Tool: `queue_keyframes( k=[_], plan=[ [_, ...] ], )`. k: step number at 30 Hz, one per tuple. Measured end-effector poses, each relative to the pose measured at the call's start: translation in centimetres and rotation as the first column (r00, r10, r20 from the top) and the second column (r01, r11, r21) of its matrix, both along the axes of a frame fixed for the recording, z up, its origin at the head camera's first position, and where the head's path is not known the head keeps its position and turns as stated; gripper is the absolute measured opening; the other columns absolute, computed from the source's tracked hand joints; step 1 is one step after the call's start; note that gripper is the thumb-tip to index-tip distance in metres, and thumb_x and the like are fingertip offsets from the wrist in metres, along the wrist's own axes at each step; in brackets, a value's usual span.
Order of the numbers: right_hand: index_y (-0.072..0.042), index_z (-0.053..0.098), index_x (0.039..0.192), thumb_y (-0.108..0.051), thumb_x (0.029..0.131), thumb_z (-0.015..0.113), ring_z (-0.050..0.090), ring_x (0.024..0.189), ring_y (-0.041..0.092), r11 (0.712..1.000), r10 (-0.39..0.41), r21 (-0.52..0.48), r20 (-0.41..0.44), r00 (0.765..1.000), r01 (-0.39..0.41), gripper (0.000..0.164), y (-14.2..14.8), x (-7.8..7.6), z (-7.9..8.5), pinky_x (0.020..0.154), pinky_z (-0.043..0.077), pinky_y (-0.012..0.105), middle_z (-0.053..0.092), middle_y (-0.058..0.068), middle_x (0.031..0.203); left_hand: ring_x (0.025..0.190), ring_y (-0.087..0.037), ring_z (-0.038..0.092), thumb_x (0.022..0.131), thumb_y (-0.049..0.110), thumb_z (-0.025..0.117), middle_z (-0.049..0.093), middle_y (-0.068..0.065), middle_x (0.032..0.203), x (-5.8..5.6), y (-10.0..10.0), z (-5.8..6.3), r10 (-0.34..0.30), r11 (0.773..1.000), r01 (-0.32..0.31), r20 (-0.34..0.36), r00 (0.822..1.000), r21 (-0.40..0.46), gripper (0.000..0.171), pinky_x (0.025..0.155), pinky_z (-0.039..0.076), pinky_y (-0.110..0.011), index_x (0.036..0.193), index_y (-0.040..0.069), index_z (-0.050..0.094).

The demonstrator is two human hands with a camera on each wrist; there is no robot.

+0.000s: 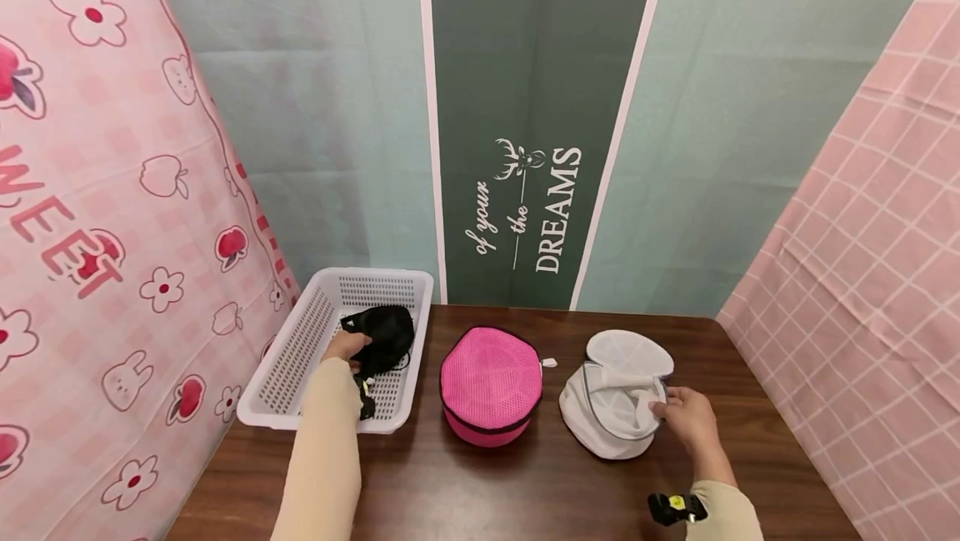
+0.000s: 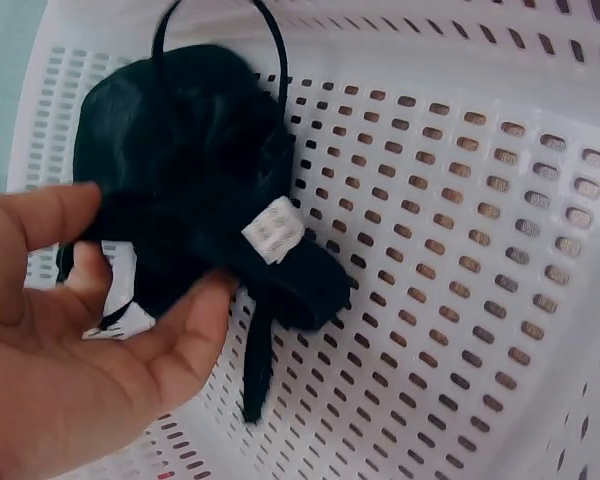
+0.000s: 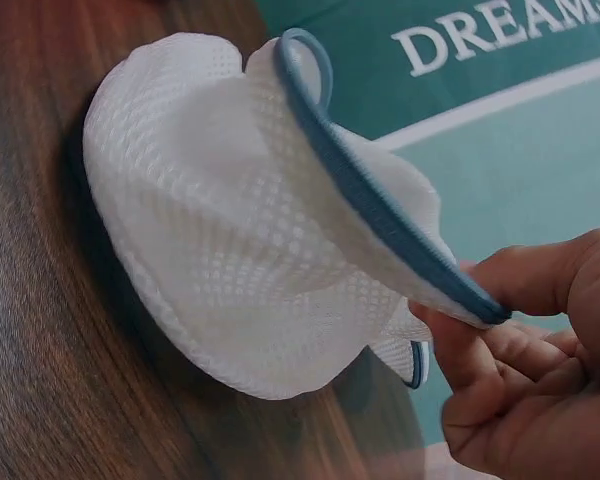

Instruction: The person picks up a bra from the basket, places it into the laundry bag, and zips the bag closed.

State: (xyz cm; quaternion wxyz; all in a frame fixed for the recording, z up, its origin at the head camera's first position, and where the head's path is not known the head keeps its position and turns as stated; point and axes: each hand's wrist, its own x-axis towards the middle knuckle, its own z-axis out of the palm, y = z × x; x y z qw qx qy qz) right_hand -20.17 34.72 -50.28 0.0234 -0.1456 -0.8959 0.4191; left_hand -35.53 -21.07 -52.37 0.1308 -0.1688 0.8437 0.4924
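In the white basket (image 1: 273,358), my left hand (image 1: 347,347) grips a black bra (image 1: 393,333). The left wrist view shows its dark rounded cup (image 2: 130,120), a thin strap loop and white tags (image 2: 273,230), with thumb and fingers on the fabric. On the right, my right hand (image 1: 692,420) pinches the rim of a white mesh laundry bag (image 1: 592,420), whose round lid is folded back. In the right wrist view, the bag's blue-grey edging (image 3: 380,215) runs between thumb and fingers. The bag's inside is mostly hidden there.
A pink mesh laundry bag (image 1: 491,378) with dark trim and a white zipper tab stands between the basket and the white bag. All sit on a dark wooden table (image 1: 480,499). Patterned curtains (image 1: 847,232) border the sides, and a green cloth (image 1: 525,66) hangs behind.
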Motion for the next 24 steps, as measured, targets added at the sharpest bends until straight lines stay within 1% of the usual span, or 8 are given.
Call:
queue_keyframes(
  k=[4, 6, 8, 11, 14, 18, 21, 24],
  plan=[
    [0.013, 0.058, 0.106, -0.007, 0.078, 0.062, 0.055, 0.074, 0.028, 0.989, -0.031, 0.137, -0.136, 0.990, 0.050, 0.035, -1.0, 0.0, 0.2, 0.065, 0.041, 0.037, 0.063, 0.016, 0.080, 0.051, -0.018, 0.052, 0.089, 0.013, 0.051, 0.047, -0.026, 0.110, 1.1, 0.4, 1.5, 0.029, 0.991, -0.030, 0.013, 0.999, 0.131, 0.058, 0.052, 0.046, -0.028, 0.135, -0.011, 0.028],
    [0.009, 0.061, 0.104, -0.007, 0.080, 0.060, 0.053, 0.075, 0.030, 0.982, -0.061, 0.164, -0.191, 0.980, 0.093, 0.030, -1.5, 0.0, 0.1, 0.067, 0.039, 0.040, 0.062, 0.015, 0.079, 0.063, -0.025, 0.057, 0.088, 0.014, 0.051, 0.045, -0.028, 0.117, 0.6, 0.3, 1.3, 0.032, 0.993, -0.034, 0.021, 0.999, 0.110, 0.061, 0.061, 0.049, -0.034, 0.138, -0.010, 0.026],
    [0.007, 0.063, 0.105, -0.008, 0.083, 0.057, 0.053, 0.080, 0.035, 0.980, -0.084, 0.161, -0.217, 0.973, 0.120, 0.027, -1.9, 0.1, 0.0, 0.070, 0.038, 0.043, 0.062, 0.018, 0.084, 0.090, -0.037, 0.056, 0.088, 0.014, 0.050, 0.032, -0.031, 0.132, 0.5, 0.4, 1.4, 0.027, 0.994, -0.031, 0.033, 0.999, 0.103, 0.064, 0.077, 0.047, -0.043, 0.140, -0.011, 0.022],
    [0.005, 0.063, 0.106, -0.009, 0.086, 0.055, 0.053, 0.085, 0.039, 0.982, -0.104, 0.135, -0.220, 0.970, 0.136, 0.026, -2.1, 0.2, -0.2, 0.072, 0.038, 0.046, 0.062, 0.023, 0.092, 0.123, -0.050, 0.029, 0.090, 0.013, 0.047, 0.020, -0.033, 0.141, 0.8, 0.8, 1.7, 0.028, 0.983, -0.036, 0.045, 0.999, 0.183, 0.064, 0.093, 0.033, -0.059, 0.141, -0.012, 0.017],
    [0.006, 0.063, 0.107, -0.010, 0.086, 0.054, 0.054, 0.089, 0.039, 0.985, -0.116, 0.105, -0.202, 0.972, 0.139, 0.027, -2.2, 0.3, -0.3, 0.072, 0.039, 0.045, 0.062, 0.025, 0.096, 0.115, -0.051, 0.035, 0.092, 0.012, 0.042, 0.022, -0.032, 0.137, 0.9, 1.2, 1.6, 0.062, 0.948, -0.084, 0.079, 0.995, 0.308, 0.058, 0.084, 0.039, -0.058, 0.140, -0.008, 0.018],
    [0.009, 0.060, 0.111, -0.011, 0.085, 0.059, 0.053, 0.088, 0.035, 0.992, -0.114, 0.042, -0.148, 0.982, 0.121, 0.032, -2.0, 0.3, -0.3, 0.069, 0.041, 0.037, 0.061, 0.024, 0.095, 0.109, -0.042, 0.040, 0.092, 0.012, 0.042, 0.030, -0.028, 0.133, 1.2, 1.6, 1.6, 0.095, 0.922, -0.120, 0.084, 0.992, 0.369, 0.054, 0.083, 0.041, -0.050, 0.138, -0.007, 0.022],
    [0.013, 0.055, 0.114, -0.012, 0.082, 0.065, 0.053, 0.089, 0.034, 0.997, -0.071, 0.001, -0.087, 0.994, 0.071, 0.042, -1.8, 0.2, -0.1, 0.068, 0.042, 0.034, 0.060, 0.025, 0.097, 0.116, -0.041, 0.039, 0.092, 0.013, 0.047, 0.027, -0.028, 0.137, 1.3, 1.8, 1.6, 0.074, 0.945, -0.089, 0.059, 0.995, 0.314, 0.063, 0.091, 0.038, -0.050, 0.142, -0.008, 0.016],
    [0.016, 0.051, 0.115, -0.012, 0.079, 0.068, 0.053, 0.091, 0.037, 0.999, -0.035, 0.009, -0.032, 0.999, 0.036, 0.049, -1.5, 0.2, -0.1, 0.071, 0.043, 0.037, 0.058, 0.028, 0.099, 0.103, -0.038, 0.046, 0.089, 0.014, 0.053, 0.028, -0.030, 0.135, 1.1, 1.9, 1.5, 0.101, 0.966, -0.110, 0.049, 0.994, 0.235, 0.069, 0.085, 0.042, -0.046, 0.142, -0.010, 0.016]
  ],
)
